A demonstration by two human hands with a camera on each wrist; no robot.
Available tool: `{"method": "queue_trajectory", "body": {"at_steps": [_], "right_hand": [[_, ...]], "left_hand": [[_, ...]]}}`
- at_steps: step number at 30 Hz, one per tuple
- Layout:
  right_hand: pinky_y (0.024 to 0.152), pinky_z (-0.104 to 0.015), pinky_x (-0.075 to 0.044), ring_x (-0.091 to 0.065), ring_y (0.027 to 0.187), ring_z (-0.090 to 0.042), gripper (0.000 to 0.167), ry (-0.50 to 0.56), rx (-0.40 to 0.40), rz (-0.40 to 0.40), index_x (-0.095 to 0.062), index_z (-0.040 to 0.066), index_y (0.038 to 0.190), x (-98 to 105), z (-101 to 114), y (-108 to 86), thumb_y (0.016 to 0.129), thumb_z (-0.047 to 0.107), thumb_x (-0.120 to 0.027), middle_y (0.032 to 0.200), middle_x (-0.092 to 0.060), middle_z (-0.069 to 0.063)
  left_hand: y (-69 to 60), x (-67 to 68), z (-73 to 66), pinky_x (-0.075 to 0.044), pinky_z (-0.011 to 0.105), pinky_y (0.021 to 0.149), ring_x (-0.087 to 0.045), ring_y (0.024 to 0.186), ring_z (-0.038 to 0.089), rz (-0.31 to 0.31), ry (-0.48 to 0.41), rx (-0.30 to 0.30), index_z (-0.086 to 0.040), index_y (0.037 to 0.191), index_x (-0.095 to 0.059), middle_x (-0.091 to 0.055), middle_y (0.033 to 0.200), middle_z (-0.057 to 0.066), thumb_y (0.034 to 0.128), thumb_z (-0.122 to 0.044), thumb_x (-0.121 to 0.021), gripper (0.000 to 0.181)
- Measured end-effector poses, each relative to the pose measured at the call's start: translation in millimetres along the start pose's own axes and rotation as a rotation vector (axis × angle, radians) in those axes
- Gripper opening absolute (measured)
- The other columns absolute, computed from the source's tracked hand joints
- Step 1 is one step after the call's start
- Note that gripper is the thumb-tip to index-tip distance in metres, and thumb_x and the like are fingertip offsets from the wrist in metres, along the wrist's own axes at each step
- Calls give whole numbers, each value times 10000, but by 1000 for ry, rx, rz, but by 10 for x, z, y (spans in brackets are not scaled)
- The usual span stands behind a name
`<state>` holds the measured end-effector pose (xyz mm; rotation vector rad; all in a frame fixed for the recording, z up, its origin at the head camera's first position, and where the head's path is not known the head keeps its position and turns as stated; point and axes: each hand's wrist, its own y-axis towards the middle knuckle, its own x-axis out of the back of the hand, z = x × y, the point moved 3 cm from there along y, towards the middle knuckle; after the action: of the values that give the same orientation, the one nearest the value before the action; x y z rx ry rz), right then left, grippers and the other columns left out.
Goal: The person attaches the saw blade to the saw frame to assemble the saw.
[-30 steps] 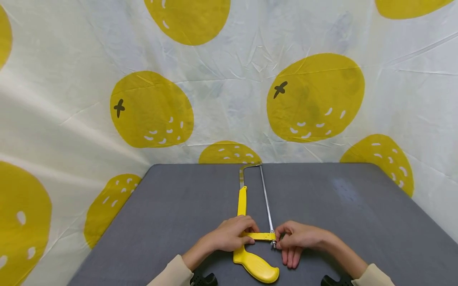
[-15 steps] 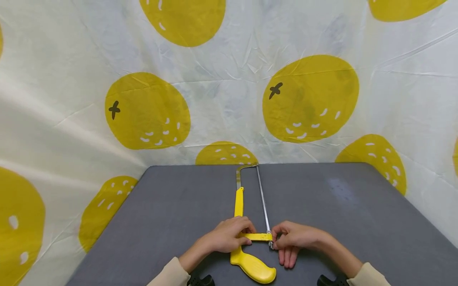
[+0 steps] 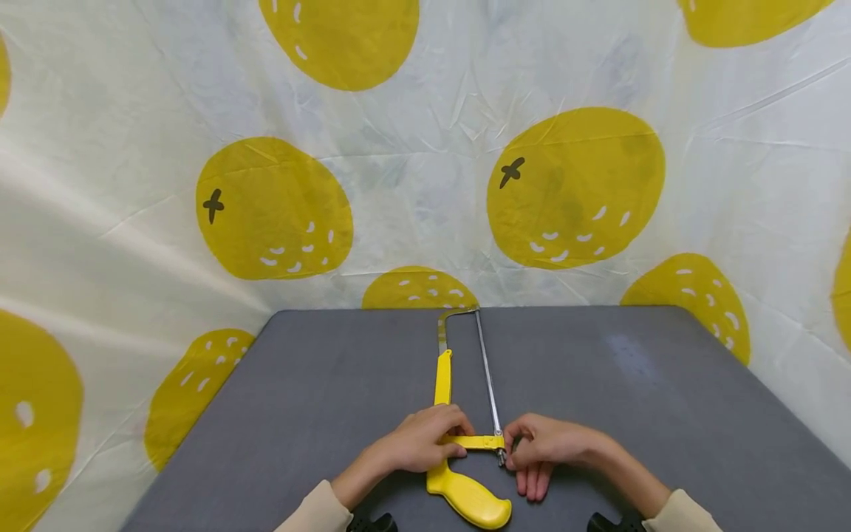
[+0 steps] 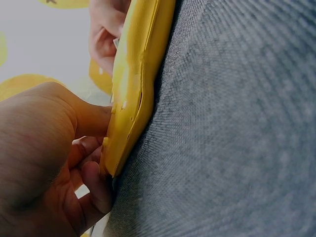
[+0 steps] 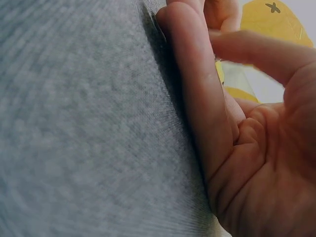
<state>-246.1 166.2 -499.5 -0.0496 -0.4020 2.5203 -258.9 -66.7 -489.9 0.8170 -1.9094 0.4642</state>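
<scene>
Steadying a yellow saw point(image 3: 470, 499), it seems, at lower center, the left hand point(image 3: 425, 440) grips its crossbar point(image 3: 480, 442) while the right hand point(image 3: 550, 443) pinches its metal end nut point(image 3: 501, 458)

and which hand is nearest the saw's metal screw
The right hand, beside the screw; the left hand grips the yellow saw frame, farther from it.

The bare right grip point(image 5: 266, 153) lay along a grey, woven-cloth counter point(image 5: 98, 118), its lower fingers point(image 5: 202, 89) stretched out and the thumb point(image 5: 264, 52) above them. Beyond showed a small bright-yellow sliver point(image 5: 219, 74) and a white cloth point(image 5: 266, 22) printed with yellow rounds.
</scene>
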Motion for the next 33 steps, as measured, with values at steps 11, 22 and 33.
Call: {"method": "queue_trajectory", "body": {"at_steps": [11,22,33], "right_hand": [[539,-278,-583,-719,575,-97,121,12,-22,2,-581,15,1018,-8,24,-28,992,125,-628,733,-744,-79],[556,-288,-592,-732,600,-119,71,14,0,24,-559,14,1035,16,-17,-16,979,54,-576,755,-750,-101],[540,-287,-586,-730,589,-126,70,36,11,15,-565,5,1023,-9,-18,12,975,53,-581,742,-734,-104]], "left_hand": [[13,-4,-12,-445,183,779,-523,894,-42,10,2,13,-327,1123,-670,-595,1003,-174,978,-312,-719,154],[15,-10,-6,-450,189,797,-531,913,-39,11,5,17,-330,1128,-671,-600,1018,-175,979,-317,-715,156],[0,2,-5,-447,187,800,-530,908,-41,16,1,21,-328,1121,-671,-596,1006,-176,975,-314,-719,154]]}}
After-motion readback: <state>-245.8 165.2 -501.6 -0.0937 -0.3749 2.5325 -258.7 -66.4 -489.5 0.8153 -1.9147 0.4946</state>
